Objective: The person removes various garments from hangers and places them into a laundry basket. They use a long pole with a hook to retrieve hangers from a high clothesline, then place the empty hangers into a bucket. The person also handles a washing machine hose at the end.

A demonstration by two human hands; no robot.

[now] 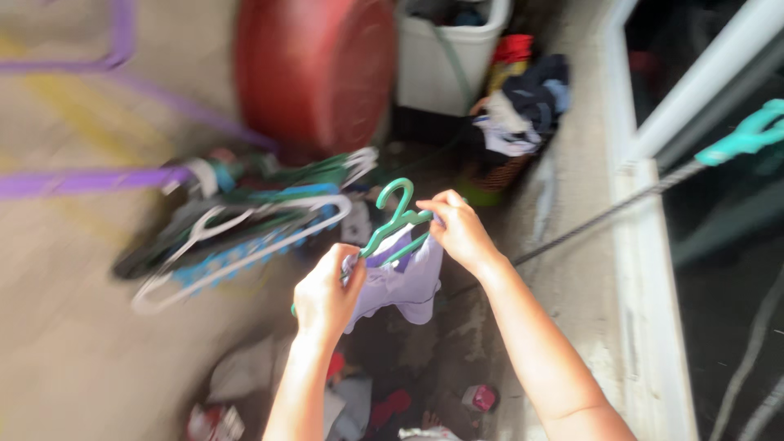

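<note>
Head view: your left hand (325,296) pinches one end of the green hanger (398,222), your right hand (458,230) pinches the lilac garment (403,282) onto its other end, held mid-air. That loose cloth could slide off onto the littered floor (73,359).

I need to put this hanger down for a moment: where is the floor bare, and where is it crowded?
Bare floor lies at the left, below the pile of hangers. Another bare strip runs between the laundry basket and the white door frame. Under the hands, scattered clothes crowd the floor.
</note>
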